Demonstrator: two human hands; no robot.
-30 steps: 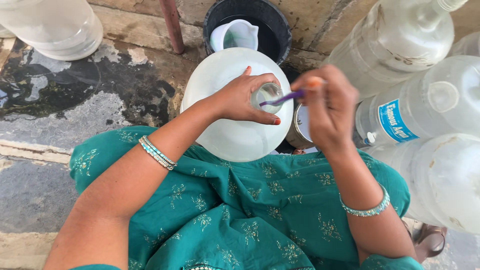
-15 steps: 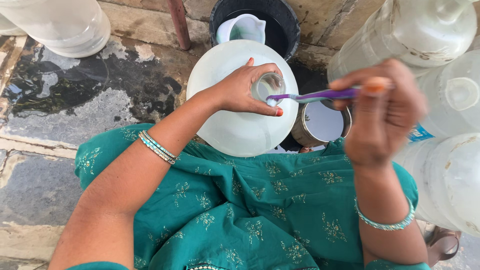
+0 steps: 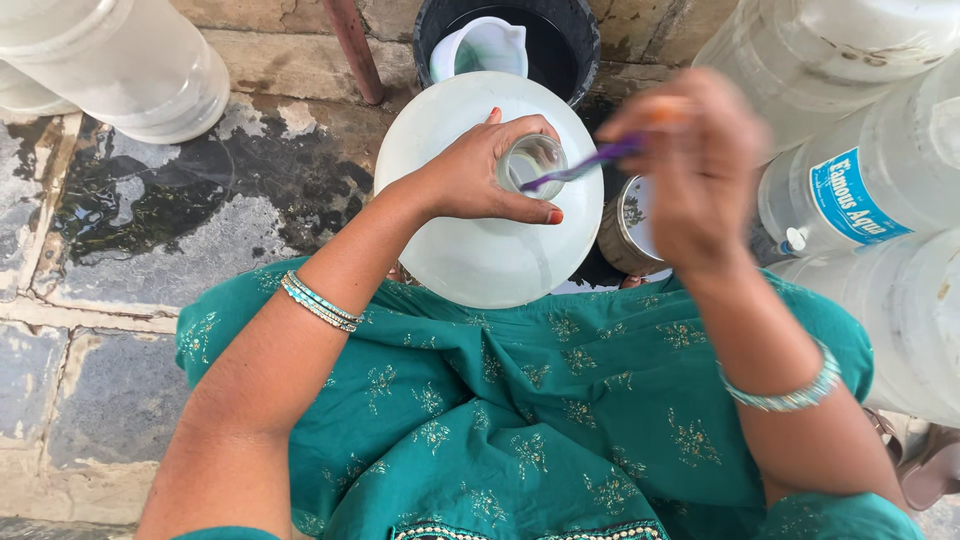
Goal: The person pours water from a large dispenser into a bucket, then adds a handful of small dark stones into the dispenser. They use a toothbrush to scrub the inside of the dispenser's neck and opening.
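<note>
My left hand [image 3: 480,175] grips the neck of the big water jug [image 3: 470,250] between my knees; my right hand [image 3: 695,165] clenches a purple brush [image 3: 580,165], its end inside the mouth. Scrubbing the neck seems under way, calling for a steady jug

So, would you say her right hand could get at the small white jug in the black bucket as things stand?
Probably yes. The white jug sits in the open black bucket just beyond the big jar, with nothing over it. But the right hand holds a purple brush, so it isn't free to grasp.
</note>
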